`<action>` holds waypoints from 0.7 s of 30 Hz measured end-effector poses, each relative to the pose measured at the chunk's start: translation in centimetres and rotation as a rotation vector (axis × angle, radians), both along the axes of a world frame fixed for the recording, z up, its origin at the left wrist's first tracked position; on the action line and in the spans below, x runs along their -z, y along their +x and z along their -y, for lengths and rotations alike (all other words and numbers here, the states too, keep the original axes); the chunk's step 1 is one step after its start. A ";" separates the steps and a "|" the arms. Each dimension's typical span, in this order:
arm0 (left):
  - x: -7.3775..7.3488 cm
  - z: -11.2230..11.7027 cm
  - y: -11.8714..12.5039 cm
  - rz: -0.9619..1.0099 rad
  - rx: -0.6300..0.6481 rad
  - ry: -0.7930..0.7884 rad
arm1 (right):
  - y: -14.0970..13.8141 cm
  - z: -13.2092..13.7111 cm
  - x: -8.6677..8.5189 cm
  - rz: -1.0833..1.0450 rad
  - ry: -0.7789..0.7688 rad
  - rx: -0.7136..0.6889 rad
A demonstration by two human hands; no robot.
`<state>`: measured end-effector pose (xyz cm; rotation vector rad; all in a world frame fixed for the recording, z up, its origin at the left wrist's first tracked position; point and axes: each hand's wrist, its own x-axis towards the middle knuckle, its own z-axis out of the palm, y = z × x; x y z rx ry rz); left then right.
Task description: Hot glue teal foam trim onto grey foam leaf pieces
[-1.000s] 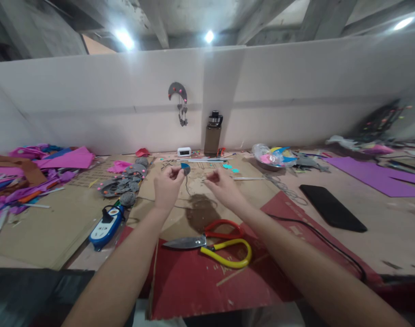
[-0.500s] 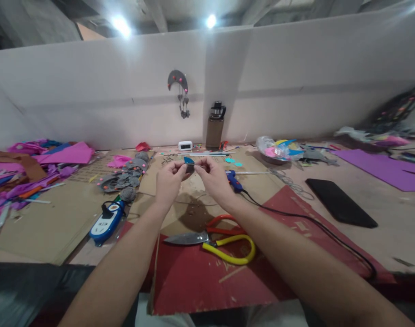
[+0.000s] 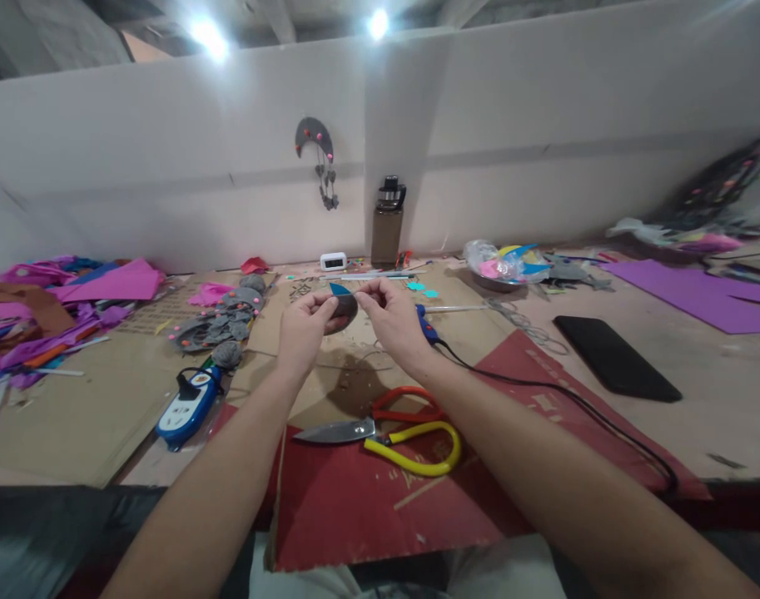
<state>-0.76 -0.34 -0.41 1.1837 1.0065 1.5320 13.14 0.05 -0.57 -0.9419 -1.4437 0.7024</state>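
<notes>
Between the thumb and fingers of my left hand point(image 3: 301, 333) is a dark grey rounded felt piece point(image 3: 345, 313), with a pointed blue piece point(image 3: 338, 289) standing up at its top edge. My right hand point(image 3: 389, 320) is pinched closed at the right rim of the felt; whatever lies between its fingertips is too small to make out. Below the hands, large scissors point(image 3: 339, 432) with one red and one yellow handle rest on red cardboard point(image 3: 355, 516). A blue glue gun point(image 3: 425, 326) lies just beyond my right wrist, partly covered by it.
At left are a blue-white power strip point(image 3: 189, 409), grey felt shapes with pink dots point(image 3: 221, 320) and a heap of coloured felt point(image 3: 114, 283). A black phone point(image 3: 615, 358), a bowl of scraps point(image 3: 504, 279) and purple felt point(image 3: 697, 295) are at right. A bottle point(image 3: 387, 233) stands behind.
The grey felt piece has turned to show more of its rounded face. My right hand has shifted slightly away from my left. The camera view has moved a little.
</notes>
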 end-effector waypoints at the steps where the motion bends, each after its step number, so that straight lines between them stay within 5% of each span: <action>1: 0.0 0.0 0.0 0.004 -0.002 -0.003 | 0.0 0.0 0.0 -0.007 -0.002 0.000; 21: -0.2 0.3 0.1 0.046 0.058 -0.011 | 0.1 -0.4 -0.5 -0.074 -0.078 -0.032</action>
